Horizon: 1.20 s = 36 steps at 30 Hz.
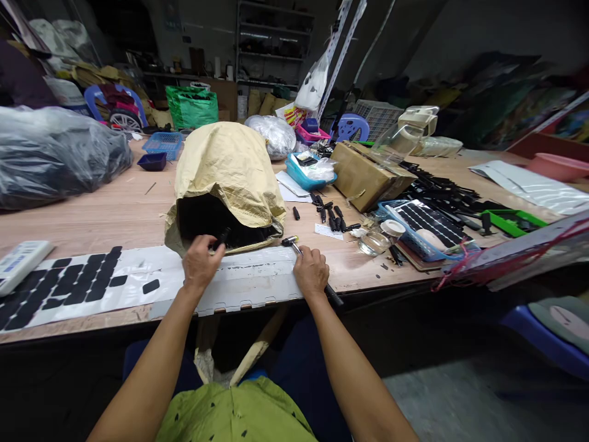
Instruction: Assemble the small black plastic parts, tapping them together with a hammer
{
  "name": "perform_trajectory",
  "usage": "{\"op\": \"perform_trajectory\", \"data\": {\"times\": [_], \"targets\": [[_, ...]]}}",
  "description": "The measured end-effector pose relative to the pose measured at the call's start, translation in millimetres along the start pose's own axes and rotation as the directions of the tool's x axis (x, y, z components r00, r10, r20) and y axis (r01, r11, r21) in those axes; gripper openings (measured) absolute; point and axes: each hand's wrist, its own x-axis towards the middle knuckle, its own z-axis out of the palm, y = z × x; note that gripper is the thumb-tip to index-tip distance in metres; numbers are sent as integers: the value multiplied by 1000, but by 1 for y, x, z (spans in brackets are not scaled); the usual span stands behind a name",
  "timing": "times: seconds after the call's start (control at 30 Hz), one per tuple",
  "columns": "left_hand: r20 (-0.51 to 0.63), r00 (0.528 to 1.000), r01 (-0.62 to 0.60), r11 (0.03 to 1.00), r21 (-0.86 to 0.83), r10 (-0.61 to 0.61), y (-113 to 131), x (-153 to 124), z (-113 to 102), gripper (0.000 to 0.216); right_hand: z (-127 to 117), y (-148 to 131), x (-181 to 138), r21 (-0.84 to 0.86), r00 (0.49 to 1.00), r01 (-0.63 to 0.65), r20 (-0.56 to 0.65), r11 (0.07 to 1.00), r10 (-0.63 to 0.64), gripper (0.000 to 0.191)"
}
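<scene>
My left hand is at the mouth of a large tan sack. Its fingers are closed on a small black part, which is hard to make out against the dark inside of the sack. In my right hand is a small hammer, gripped along its shaft. The yellow-and-silver hammer head points up and left, just right of the sack's opening. Below both hands lies a grey board along the table edge. Black handle-like pieces lie loose to the right of the sack.
Black adhesive pads on a white sheet lie at left, beside a white box. A cardboard box, a blue basket, a clear jar and a heap of black parts occupy the right. A plastic-wrapped bundle stands far left.
</scene>
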Motion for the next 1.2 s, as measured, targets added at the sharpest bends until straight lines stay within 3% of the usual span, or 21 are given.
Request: {"op": "perform_trajectory", "data": {"times": [0.1, 0.23, 0.43, 0.57, 0.7, 0.83, 1.0, 1.2], "targets": [[200, 958, -199, 979, -52, 205, 11, -17, 10, 20, 0, 0, 0, 8, 1000, -7, -6, 1000, 7, 29], [361, 906, -215, 975, -57, 221, 12, -19, 28, 19, 1, 1, -1, 15, 1000, 1, -4, 1000, -1, 29], [387, 899, -163, 977, -135, 204, 0, -11, 41, 21, 0, 2, 2, 43, 1000, -3, 5, 999, 2, 30], [395, 898, -129, 975, -181, 193, -1, -10, 40, 21, -8, 3, 4, 183, 998, -46, 57, 982, 36, 29], [406, 897, -101, 974, -201, 176, 1, -9, 39, 21, -18, -9, -12, 482, 998, -52, 47, 875, 33, 31], [412, 898, -77, 977, -201, 156, 3, -9, 37, 21, -28, -37, -37, 671, 990, 80, 33, 737, -138, 32], [409, 902, -53, 976, -211, 137, 5, -10, 36, 18, -40, -62, -53, 603, 970, 165, 43, 781, -238, 33], [416, 900, -46, 978, -203, 128, 4, -11, 39, 18, -45, -67, -54, 448, 962, 186, 98, 875, -255, 32]]}}
